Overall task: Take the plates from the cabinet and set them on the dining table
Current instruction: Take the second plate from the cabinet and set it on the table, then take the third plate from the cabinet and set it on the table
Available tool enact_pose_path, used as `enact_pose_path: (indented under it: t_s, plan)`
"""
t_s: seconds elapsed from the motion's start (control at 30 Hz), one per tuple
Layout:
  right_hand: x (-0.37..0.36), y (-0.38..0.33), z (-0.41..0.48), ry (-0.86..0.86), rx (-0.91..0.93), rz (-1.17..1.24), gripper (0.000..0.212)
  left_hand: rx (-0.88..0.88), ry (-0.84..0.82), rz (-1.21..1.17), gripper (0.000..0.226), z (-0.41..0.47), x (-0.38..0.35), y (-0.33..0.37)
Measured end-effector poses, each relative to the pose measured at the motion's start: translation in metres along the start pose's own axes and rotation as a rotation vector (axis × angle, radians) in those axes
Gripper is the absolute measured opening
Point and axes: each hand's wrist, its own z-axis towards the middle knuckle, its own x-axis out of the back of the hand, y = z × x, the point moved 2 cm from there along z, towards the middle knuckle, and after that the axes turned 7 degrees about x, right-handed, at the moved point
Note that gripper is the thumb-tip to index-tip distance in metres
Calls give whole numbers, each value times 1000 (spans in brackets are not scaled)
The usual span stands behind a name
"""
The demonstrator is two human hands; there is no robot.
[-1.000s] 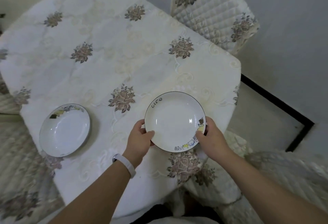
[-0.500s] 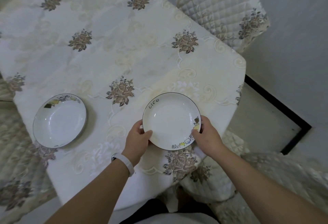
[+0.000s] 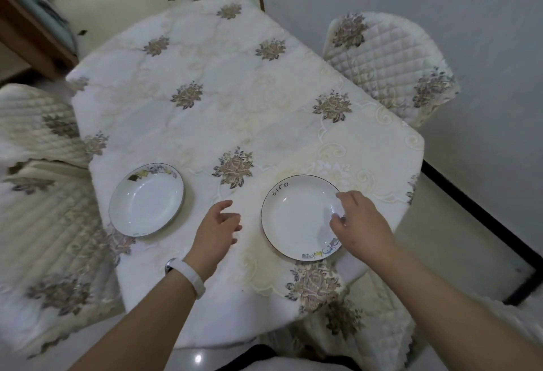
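White china, two round plates are lying face up on the table point(image 3: 249, 100), so neither has a long axis. The right plate point(image 3: 296, 218) is sitting near the 5 o'clock corner, its handwritten "Life" at its 11 o'clock rim and small cartoon figures at its 5 o'clock rim. The left plate point(image 3: 147, 199) is lying at 7 o'clock, its printed pattern at 12.

The right hand point(image 3: 360, 224) is hovering over the right plate's 3 o'clock edge, fingers loosely curled and holding nothing; contact is unclear. The left hand point(image 3: 216, 229) is lying between the plates, fingers half curled, empty, a white wristband point(image 3: 188, 275) on its wrist.

Half a second ago both hands were gripping that plate; they are now letting go, the left already well clear.
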Motion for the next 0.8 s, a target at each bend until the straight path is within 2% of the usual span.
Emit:
enact_pose_path:
  t_s: [0.13,0.4,0.63,0.8]
  plan:
    - [8,-47,24,-5,267,-31,42,-116,137,101,30,-21,37,7]
    - [-11,-167,45,-56,710,-83,41,-408,435,730,41,-91,115,-7]
    - [-32,-266,32,-151,993,-104,39,-293,632,944,44,-147,181,-37]
    - [-47,-326,9,-216,1095,-140,42,-272,743,919,42,-175,222,-65]
